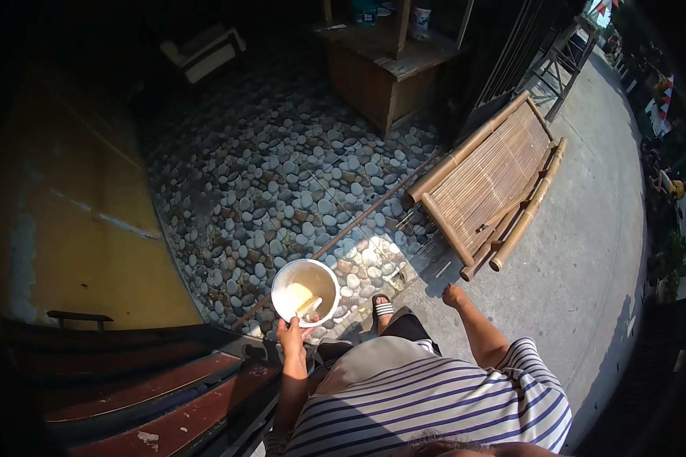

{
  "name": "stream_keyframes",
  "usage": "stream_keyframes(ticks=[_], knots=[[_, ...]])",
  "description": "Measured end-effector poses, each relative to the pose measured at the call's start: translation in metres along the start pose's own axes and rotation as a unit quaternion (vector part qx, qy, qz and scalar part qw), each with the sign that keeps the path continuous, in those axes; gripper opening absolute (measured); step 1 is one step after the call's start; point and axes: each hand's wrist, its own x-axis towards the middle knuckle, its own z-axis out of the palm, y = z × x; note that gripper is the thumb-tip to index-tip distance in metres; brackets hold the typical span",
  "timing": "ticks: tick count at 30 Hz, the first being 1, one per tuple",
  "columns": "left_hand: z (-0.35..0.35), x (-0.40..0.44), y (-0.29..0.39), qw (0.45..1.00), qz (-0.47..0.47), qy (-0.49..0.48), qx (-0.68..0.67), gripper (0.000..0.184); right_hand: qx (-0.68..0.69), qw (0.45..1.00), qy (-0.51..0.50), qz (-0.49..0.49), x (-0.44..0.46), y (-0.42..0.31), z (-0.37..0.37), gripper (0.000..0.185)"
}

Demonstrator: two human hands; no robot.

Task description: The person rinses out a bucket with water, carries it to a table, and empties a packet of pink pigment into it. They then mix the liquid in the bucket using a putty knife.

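Note:
My left hand grips the near rim of a round white bucket, held in front of my body. Inside the bucket lies something yellow, perhaps a sponge or cloth, beside a smaller pale item that I cannot make out. Sunlight falls on part of the bucket's inside. My right hand hangs at my side over the pavement, near the low end of a bamboo bench but apart from it. Its fingers look curled in, and nothing shows in them.
Pebbled floor spreads ahead, bordered by a yellow wall on the left. A wooden counter stands at the back. Dark red slats lie close on my left. A concrete lane runs along the right.

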Motion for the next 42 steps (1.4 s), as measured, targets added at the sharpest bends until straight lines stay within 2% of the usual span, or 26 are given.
stream_keyframes(ticks=[3,6,7,8,10,12,15,16,17,19,20,21,22,24,26,29,31,33,35,36,37,38,39,40,41,42], knots=[[0.008,0.043,0.032,0.998,0.026,0.046,-0.026,0.043,0.066,0.982,0.079,-0.161,0.099,-0.117,-0.128,0.023],[0.026,0.077,0.071,0.993,0.042,0.084,-0.071,0.047,0.172,0.966,0.075,-0.179,0.181,-0.211,-0.193,0.019],[0.03,0.096,0.079,0.99,0.038,0.107,-0.078,0.048,0.148,0.968,0.098,-0.18,0.195,-0.244,-0.212,0.02],[0.034,0.115,0.088,0.987,0.034,0.13,-0.084,0.048,0.168,0.931,0.142,-0.291,0.227,-0.258,-0.204,0.021],[0.052,0.141,0.116,0.988,0.042,0.111,-0.101,0.049,0.136,0.948,0.116,-0.262,0.258,-0.304,-0.21,0.021],[0.069,0.176,0.142,0.985,0.031,0.14,-0.101,0.05,0.149,0.935,0.13,-0.293,0.312,-0.319,-0.172,0.015],[0.086,0.246,0.175,0.983,0.022,0.149,-0.109,0.054,-0.06,0.9,0.151,-0.405,0.339,-0.32,-0.155,0.013],[0.096,0.261,0.187,0.984,0.028,0.138,-0.105,0.055,-0.286,0.826,0.193,-0.445,0.348,-0.304,-0.143,0.013],[0.11,0.273,0.208,0.985,0.037,0.125,-0.117,0.056,-0.395,0.83,0.036,-0.391,0.352,-0.296,-0.145,0.018],[0.128,0.301,0.249,0.988,0.02,0.122,-0.094,0.056,-0.558,0.702,-0.161,-0.411,0.343,-0.292,-0.186,0.023],[0.139,0.314,0.272,0.989,0.014,0.126,-0.075,0.056,-0.431,0.835,-0.081,-0.334,0.381,-0.205,-0.132,0.028],[0.149,0.324,0.294,0.991,0.028,0.114,-0.057,0.057,-0.246,0.927,0.012,-0.281,0.415,-0.133,-0.089,0.037],[0.156,0.335,0.316,0.992,0.026,0.109,-0.051,0.057,-0.481,0.803,-0.167,-0.31,0.391,-0.204,-0.173,0.032],[0.169,0.36,0.357,0.994,0.017,0.104,-0.032,0.057,-0.5,0.785,-0.201,-0.304,0.401,-0.248,-0.234,0.025],[0.188,0.379,0.402,0.995,0.027,0.095,-0.021,0.057,-0.488,0.797,-0.181,-0.306,0.424,-0.292,-0.277,0.019],[0.209,0.424,0.448,0.997,0.014,0.07,-0.008,0.053,-0.317,0.917,-0.054,-0.237,0.457,-0.366,-0.316,0.021],[0.228,0.46,0.475,0.997,0.014,0.072,0.001,0.053,-0.192,0.956,0.038,-0.221,0.487,-0.417,-0.328,0.023],[0.251,0.484,0.502,0.997,0.022,0.073,-0.004,0.054,-0.125,0.951,0.123,-0.254,0.527,-0.47,-0.335,0.026],[0.267,0.517,0.524,0.998,0.028,0.06,-0.003,0.055,-0.06,0.956,0.149,-0.245,0.578,-0.526,-0.342,0.03],[0.273,0.534,0.535,0.998,0.035,0.047,-0.005,0.055,0.184,0.978,0.054,-0.086,0.611,-0.56,-0.354,0.028],[0.265,0.561,0.531,0.996,0.084,0.009,0.016,0.056,0.064,0.994,0.057,-0.072,0.634,-0.593,-0.375,0.029],[0.276,0.578,0.545,0.996,0.087,0.008,0.023,0.056,0.075,0.991,0.097,-0.054,0.661,-0.622,-0.395,0.025],[0.288,0.594,0.559,0.996,0.086,0.025,0.016,0.056,0.24,0.961,0.135,-0.016,0.681,-0.656,-0.418,0.021],[0.294,0.606,0.574,0.996,0.082,0.041,0.011,0.056,0.324,0.924,0.202,0.008,0.698,-0.686,-0.445,0.022],[0.28,0.634,0.571,0.992,0.107,0.037,0.058,0.056,0.266,0.922,0.279,-0.038,0.72,-0.71,-0.471,0.028],[0.267,0.662,0.569,0.985,0.132,0.035,0.103,0.056,0.284,0.92,0.269,-0.016,0.745,-0.73,-0.497,0.03]])
